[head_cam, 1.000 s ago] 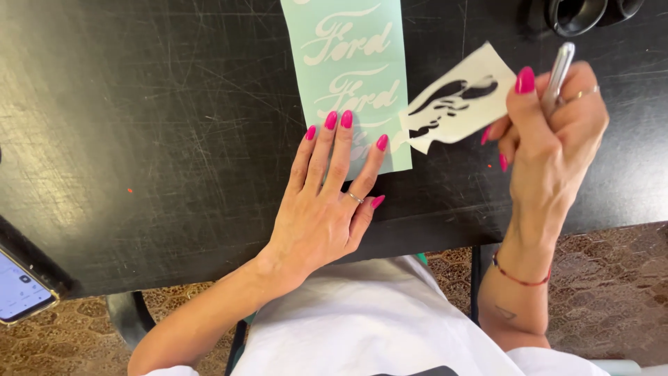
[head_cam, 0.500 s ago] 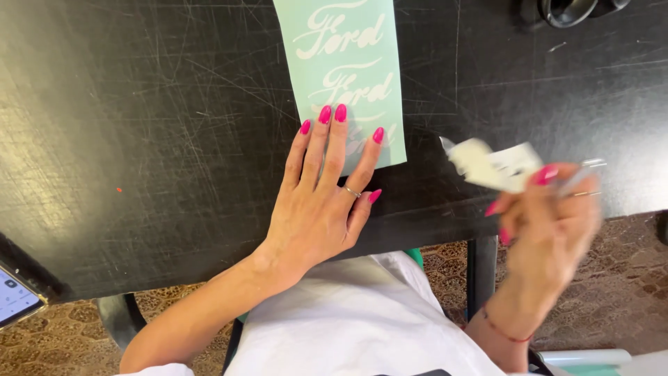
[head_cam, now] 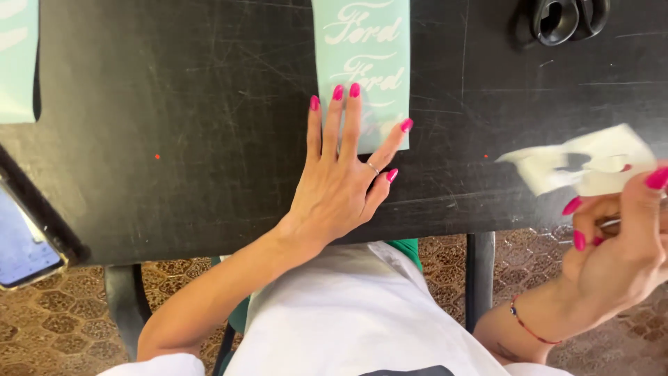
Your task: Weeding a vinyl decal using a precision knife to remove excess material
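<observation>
Peeling waste off a sticker sheet, partly done

Head view: the left hand (head_cam: pixel 341 177) lies flat, fingers spread, pinning the mint sticker sheet (head_cam: pixel 362 63) near the worktop (head_cam: pixel 174 104) front edge. The right hand (head_cam: pixel 619 244), off the front right corner, has its grip pinched on a peeled scrap (head_cam: pixel 584 163) and a thin tool (head_cam: pixel 611 223). I judge some waste lifted; white lettering remains on the sheet.

Mint vinyl sheet (head_cam: pixel 362 49) lies flat; pale peeled scrap (head_cam: pixel 591 163) held aloft.
</observation>
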